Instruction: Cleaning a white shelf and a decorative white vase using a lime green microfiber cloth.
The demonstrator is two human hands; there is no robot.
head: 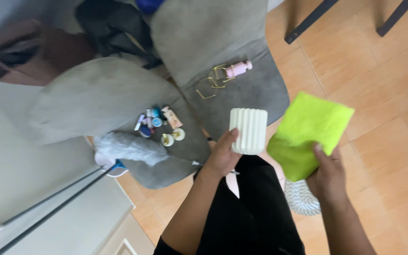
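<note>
Two hands, a ribbed cup and a green cloth, held above the lap.

The left hand (pixel 222 156) is wrapped around the lower part of a cream ribbed cup (pixel 248 130), thumb up its side, holding it upright over the black trousers (pixel 251 208). The right hand (pixel 327 175) pinches a lime-green cloth (pixel 308 134) by its lower edge, thumb on top, fingers closed beneath it; the cloth hangs just beside the cup, not touching it. Both are above a tan tiled floor (pixel 383 118). Ahead stand two grey chairs: the nearer seat (pixel 175 163) carries a heap of small cosmetic pots (pixel 159 123) and a grey duster (pixel 128 147), the farther seat (pixel 256 80) bears gold wire frames (pixel 213 80) and a pink bottle (pixel 238 69). A white patterned thing near the right wrist is partly hidden.
</note>
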